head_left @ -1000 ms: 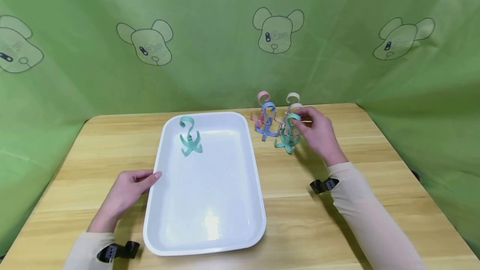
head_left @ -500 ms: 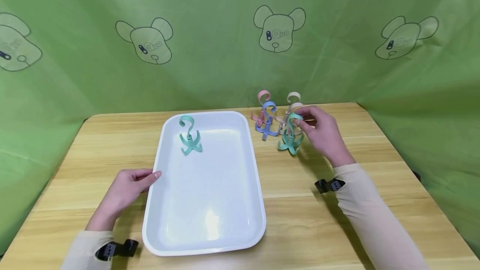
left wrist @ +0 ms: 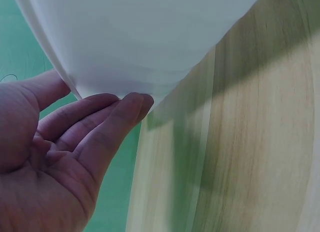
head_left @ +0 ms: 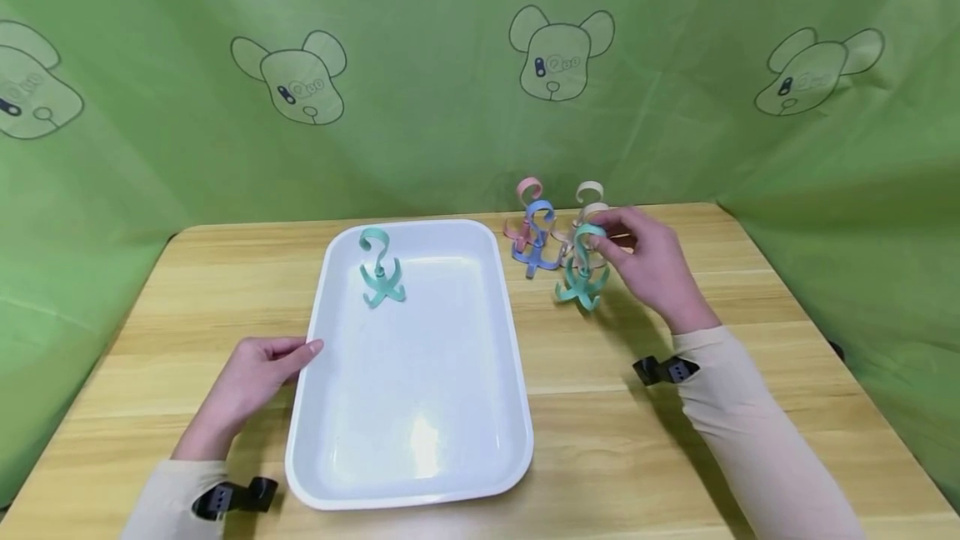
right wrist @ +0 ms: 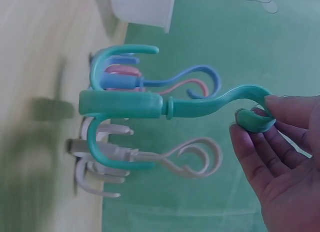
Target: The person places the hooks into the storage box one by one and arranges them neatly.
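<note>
Right hand [head_left: 651, 267] fingers [right wrist: 260, 157] pinch teal hook [head_left: 582, 268] by its curl, just right of tray [head_left: 517, 407]; left hand [head_left: 251, 384] fingers straight, touching tray edge.

1. A light wooden worktop [head_left: 187, 307] with long plank grain fills the lower half of the head view.
2. Green cloth [head_left: 420, 65] hangs behind it from 9 through 12 to 3 o'clock, creased and draped down both sides.
3. Outlined bear heads [head_left: 558, 52] are printed in a row across the cloth.
4. Even, soft light; faint shadows on the wood.
</note>
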Demonstrator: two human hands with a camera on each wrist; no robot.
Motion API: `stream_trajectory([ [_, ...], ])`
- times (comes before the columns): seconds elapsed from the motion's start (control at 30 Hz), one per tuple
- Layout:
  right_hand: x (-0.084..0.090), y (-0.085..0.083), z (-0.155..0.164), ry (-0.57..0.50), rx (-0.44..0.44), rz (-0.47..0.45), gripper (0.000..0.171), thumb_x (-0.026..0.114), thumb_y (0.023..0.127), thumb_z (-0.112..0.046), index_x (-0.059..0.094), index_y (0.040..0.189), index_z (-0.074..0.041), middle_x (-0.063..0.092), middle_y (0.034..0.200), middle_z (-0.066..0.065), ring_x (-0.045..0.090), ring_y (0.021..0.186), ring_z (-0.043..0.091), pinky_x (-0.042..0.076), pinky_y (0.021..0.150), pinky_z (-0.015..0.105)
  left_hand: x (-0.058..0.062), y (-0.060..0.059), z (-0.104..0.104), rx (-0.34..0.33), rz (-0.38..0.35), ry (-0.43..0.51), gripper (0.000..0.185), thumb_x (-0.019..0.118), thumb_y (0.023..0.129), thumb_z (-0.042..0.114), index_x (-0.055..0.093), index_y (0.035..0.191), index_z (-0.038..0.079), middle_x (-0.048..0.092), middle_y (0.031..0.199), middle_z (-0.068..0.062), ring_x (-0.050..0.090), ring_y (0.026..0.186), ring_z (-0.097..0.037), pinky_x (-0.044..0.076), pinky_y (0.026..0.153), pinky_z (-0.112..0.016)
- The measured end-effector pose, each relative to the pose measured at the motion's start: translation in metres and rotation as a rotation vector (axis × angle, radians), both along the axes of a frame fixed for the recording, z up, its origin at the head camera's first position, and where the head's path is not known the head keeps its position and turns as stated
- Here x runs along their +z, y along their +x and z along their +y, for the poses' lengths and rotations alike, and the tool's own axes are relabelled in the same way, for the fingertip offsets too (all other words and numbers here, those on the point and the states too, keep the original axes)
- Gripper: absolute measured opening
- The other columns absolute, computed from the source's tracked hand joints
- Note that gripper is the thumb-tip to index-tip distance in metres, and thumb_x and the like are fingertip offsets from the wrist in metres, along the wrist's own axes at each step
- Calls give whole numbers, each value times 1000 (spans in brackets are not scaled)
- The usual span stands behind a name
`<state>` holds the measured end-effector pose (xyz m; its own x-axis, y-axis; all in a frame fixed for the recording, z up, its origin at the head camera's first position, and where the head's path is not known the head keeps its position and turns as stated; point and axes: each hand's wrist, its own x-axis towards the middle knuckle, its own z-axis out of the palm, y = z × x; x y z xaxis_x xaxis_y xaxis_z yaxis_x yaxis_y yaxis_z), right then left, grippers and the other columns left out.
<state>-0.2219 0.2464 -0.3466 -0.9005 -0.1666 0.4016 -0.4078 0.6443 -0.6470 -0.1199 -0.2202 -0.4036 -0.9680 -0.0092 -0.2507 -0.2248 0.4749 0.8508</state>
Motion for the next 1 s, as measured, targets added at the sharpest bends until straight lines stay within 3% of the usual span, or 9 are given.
stream_trajectory([
  [0.3, 15, 9, -7, 27, 30, 38, 21, 69, 92, -4, 67, 113, -4, 64, 102, 5, 61, 96, 20, 53, 85, 34, 1, 0, 2, 2, 2, -1, 58, 65, 94, 45, 65, 123, -5, 67, 116, -20, 67, 102, -27, 55, 85, -40],
  [0.57, 31, 14, -16, 45, 58, 31, 20, 68, 93, -5, 66, 112, -2, 63, 102, 6, 61, 96, 22, 52, 86, 40, 1, 0, 2, 5, 1, -24, 57, 65, 94, 45, 65, 124, -3, 67, 117, -19, 66, 103, -28, 55, 86, -40],
  [0.8, 42, 13, -25, 41, 86, 32, 21, 69, 92, -6, 68, 112, -2, 63, 102, 4, 62, 95, 20, 53, 84, 33, 1, -2, 3, 3, 14, -28, 57, 66, 93, 45, 66, 123, -3, 69, 113, -17, 66, 98, -24, 56, 81, -35],
  [1.0, 51, 14, -34, 49, 135, 80, 20, 70, 92, -6, 68, 112, -4, 64, 103, 2, 61, 95, 17, 53, 85, 34, 2, 1, 3, 6, 20, -16, 55, 66, 94, 44, 66, 122, -4, 69, 112, -17, 65, 97, -23, 56, 80, -35],
])
